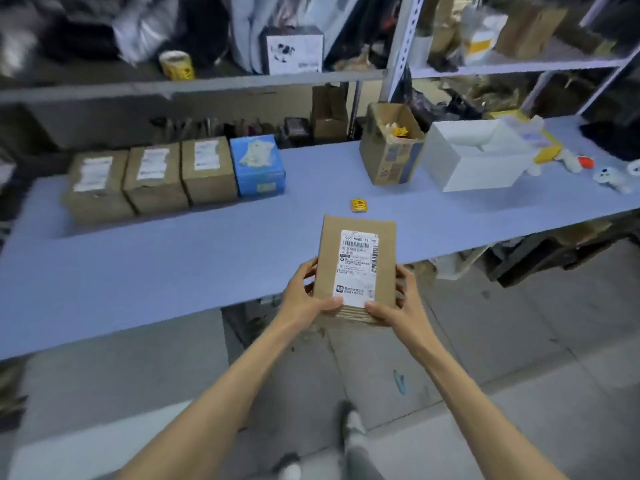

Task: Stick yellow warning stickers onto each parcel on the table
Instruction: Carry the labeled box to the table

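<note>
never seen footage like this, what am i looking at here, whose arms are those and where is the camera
There is no machine here. The single picture comes from a wide-angle camera worn on a person's head, looking forward and down, so the two bare arms are that person's own. The left hand and right hand grip a flat brown parcel with a white shipping label, at the near edge of the blue table. On the table lie a small yellow sticker, three brown boxes in a row beside a blue box, an open carton and a white box.
</note>
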Demonstrator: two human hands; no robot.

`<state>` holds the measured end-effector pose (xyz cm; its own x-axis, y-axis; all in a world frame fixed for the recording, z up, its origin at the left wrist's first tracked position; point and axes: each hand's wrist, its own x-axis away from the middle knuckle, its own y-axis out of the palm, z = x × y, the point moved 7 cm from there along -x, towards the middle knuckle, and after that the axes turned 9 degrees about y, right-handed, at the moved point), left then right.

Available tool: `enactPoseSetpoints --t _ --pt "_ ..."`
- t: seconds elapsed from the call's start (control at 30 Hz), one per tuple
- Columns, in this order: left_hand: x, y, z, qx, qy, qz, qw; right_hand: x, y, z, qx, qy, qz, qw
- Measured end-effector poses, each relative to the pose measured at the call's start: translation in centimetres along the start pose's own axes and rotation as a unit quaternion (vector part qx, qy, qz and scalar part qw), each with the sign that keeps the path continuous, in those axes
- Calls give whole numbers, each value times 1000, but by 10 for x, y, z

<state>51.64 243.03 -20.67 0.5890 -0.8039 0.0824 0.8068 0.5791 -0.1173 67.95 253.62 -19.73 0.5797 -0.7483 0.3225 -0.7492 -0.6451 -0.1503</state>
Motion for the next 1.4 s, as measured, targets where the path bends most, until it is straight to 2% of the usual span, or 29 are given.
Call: enactPoseSetpoints --t 0.13,0.3,0.47,0.63,0.93,1.07,1.13,1.3,1.4 --pt "-18 -15 -1 11 -7 79 997 -51 15 -15 -7 -2 -77 997" --pt "-43 -35 -3 10 -32 160 986 -106 35 -37 45 -5 -159 986" --pt "-76 -65 -19 13 -64 200 978 -155 71 -41 75 4 -195 978" --pt "-129 -101 -49 23 -82 203 975 -212 105 -42 88 29 -198 976" --pt "-205 -126 -84 44 -105 160 981 -281 137 -44 91 76 -137 983" --pt "-224 -128 -89 37 -107 183 977 -300 134 -38 98 102 -128 982" --pt "-233 -129 -95 22 -119 182 976 -313 133 -37 102 115 -132 979" --pt "-246 -122 -117 -30 -169 113 979 -336 130 -28 175 137 -172 960" --pt "-249 -122 -123 -32 -175 121 977 -341 128 -21 161 119 -164 966"
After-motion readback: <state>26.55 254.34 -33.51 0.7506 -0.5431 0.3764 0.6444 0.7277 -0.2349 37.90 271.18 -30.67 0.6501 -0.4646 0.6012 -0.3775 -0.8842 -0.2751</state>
